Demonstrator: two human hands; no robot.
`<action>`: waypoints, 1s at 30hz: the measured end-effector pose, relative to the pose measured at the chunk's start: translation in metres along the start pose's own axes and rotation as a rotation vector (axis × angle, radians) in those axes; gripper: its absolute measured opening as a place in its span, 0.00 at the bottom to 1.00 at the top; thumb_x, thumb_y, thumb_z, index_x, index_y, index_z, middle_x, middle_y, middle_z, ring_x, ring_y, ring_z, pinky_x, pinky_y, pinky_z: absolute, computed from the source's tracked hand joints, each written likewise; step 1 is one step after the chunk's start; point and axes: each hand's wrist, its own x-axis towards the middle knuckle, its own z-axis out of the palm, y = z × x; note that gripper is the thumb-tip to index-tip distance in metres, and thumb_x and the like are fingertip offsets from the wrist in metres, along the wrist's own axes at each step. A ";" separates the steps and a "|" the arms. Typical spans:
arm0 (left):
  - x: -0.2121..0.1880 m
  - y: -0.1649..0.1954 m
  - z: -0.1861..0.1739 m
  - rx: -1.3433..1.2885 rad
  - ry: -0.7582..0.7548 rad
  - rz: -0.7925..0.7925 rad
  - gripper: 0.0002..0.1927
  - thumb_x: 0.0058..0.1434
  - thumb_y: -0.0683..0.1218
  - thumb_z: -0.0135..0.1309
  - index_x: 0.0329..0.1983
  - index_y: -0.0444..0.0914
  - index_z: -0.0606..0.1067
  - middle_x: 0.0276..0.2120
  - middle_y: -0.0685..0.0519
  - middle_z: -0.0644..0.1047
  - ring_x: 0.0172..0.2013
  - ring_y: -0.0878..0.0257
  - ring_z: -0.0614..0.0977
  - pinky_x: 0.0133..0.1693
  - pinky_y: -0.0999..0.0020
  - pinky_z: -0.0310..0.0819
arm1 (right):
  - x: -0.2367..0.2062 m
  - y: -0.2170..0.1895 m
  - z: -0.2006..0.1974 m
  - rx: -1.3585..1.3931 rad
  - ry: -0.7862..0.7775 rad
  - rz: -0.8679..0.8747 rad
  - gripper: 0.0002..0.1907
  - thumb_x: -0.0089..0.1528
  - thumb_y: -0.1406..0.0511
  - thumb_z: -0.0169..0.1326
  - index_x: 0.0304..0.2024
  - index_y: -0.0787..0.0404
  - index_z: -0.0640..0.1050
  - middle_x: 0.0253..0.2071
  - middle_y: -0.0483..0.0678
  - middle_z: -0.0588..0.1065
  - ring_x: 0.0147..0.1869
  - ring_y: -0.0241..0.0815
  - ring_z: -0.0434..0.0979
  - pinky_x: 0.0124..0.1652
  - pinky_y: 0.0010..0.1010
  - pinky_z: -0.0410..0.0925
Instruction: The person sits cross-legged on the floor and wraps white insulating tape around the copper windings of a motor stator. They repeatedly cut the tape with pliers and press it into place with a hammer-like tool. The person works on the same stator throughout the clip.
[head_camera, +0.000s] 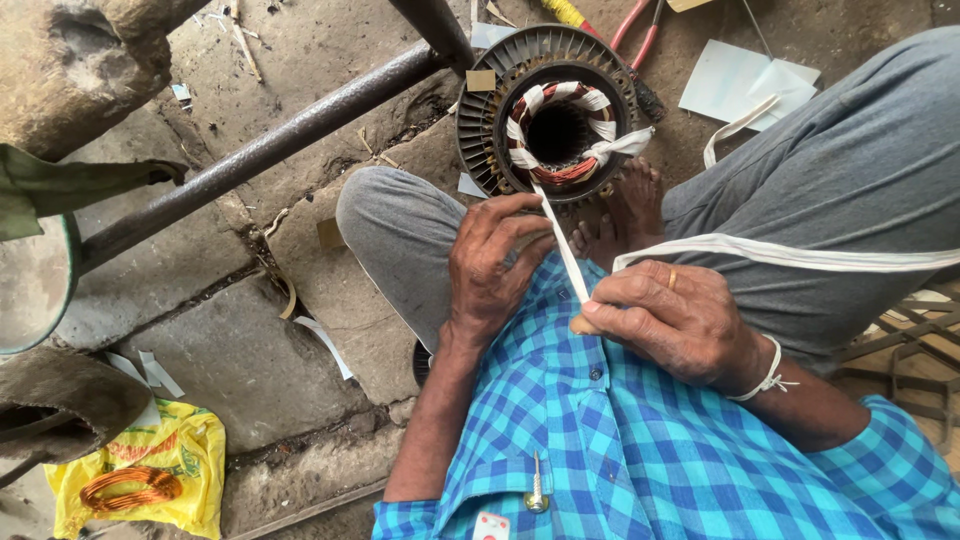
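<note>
**Stator on the floor, tape pulled taut between both hands**

Rough stone floor (230, 350), cracked and dusty, with paper scraps and offcuts scattered about. Person sits cross-legged on it, grey trousers, blue checked shirt.

Motor stator (552, 110) stands on its side just past the bare feet (625, 215), bore facing the camera. Copper winding inside is partly wrapped in white tape. White tape strip (562, 245) runs from the winding down to the hands, straight and tight.

Left hand (492, 265): fingers curled, tips touching the strip from the side about halfway along. Cannot tell whether they pinch it or just steady it.

Right hand (672, 322): fingers closed narrow, pinching the strip's lower end just over the shirt. Ring on one finger, white thread round the wrist. A second run of white tape (800, 255) crosses the right thigh and leaves the view at the right edge.

Around:
- dark metal bar (260, 150) runs diagonally across the floor, upper left
- yellow bag (150, 475) at lower left, coil of copper wire (130, 488) lying on it
- red-handled pliers (640, 30) beyond the stator
- white paper sheets (745, 85) near the right knee
</note>
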 end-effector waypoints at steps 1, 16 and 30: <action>0.000 0.000 0.000 0.001 -0.005 0.005 0.12 0.58 0.41 0.68 0.44 0.40 0.80 0.52 0.55 0.79 0.53 0.59 0.80 0.56 0.62 0.76 | -0.001 0.000 0.000 0.002 0.005 0.002 0.16 0.56 0.63 0.71 0.39 0.62 0.78 0.37 0.48 0.78 0.40 0.41 0.82 0.39 0.34 0.77; -0.020 -0.021 0.001 0.063 -0.056 0.087 0.09 0.64 0.42 0.63 0.44 0.42 0.76 0.49 0.56 0.84 0.55 0.61 0.81 0.58 0.61 0.73 | 0.006 0.000 -0.004 0.004 -0.033 -0.032 0.14 0.57 0.65 0.69 0.41 0.65 0.80 0.38 0.50 0.79 0.41 0.44 0.84 0.40 0.33 0.78; -0.014 -0.008 -0.001 0.068 0.035 0.152 0.13 0.62 0.39 0.63 0.49 0.39 0.80 0.46 0.54 0.81 0.48 0.60 0.82 0.52 0.63 0.76 | 0.002 0.006 -0.001 0.134 -0.079 -0.023 0.15 0.59 0.61 0.66 0.42 0.63 0.79 0.38 0.49 0.80 0.37 0.43 0.83 0.33 0.32 0.75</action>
